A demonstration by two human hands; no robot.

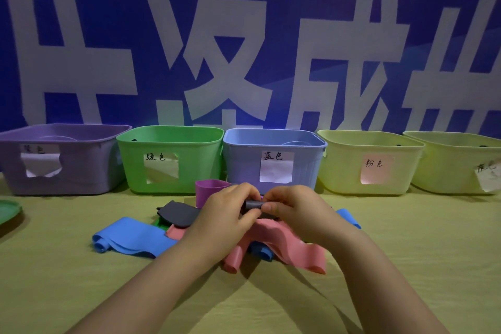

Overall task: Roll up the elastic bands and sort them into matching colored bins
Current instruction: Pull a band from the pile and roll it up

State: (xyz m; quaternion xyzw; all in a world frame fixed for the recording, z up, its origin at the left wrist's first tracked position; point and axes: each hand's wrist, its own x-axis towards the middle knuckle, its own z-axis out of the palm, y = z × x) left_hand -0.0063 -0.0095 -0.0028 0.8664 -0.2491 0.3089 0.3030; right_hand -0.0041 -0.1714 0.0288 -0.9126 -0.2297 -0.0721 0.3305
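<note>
Both hands meet over the pile. The left hand (227, 214) and the right hand (292, 211) each pinch one end of a small, tightly rolled gray band (253, 205), thumbs and fingertips curled round it, and the roll is held just above the table (406, 252).

A flat dark gray piece (177, 214) lies just left of the left hand. The hand hides whether it belongs to the same band.

Under the wrists a pink band (284, 247) lies crumpled. A blue band (130, 238) stretches out to the left of the left forearm, and another blue band (349, 217) shows beside the right wrist. A purple band (208, 190) stands looped just beyond the left hand's knuckles.

Further past the fingers, five bins line up with paper labels: a purple bin (81, 179) far left, a green bin (195, 171), a blue bin (244, 165) straight ahead, then a yellow bin (341, 168) and a second yellow bin (447, 168) to the right.
</note>
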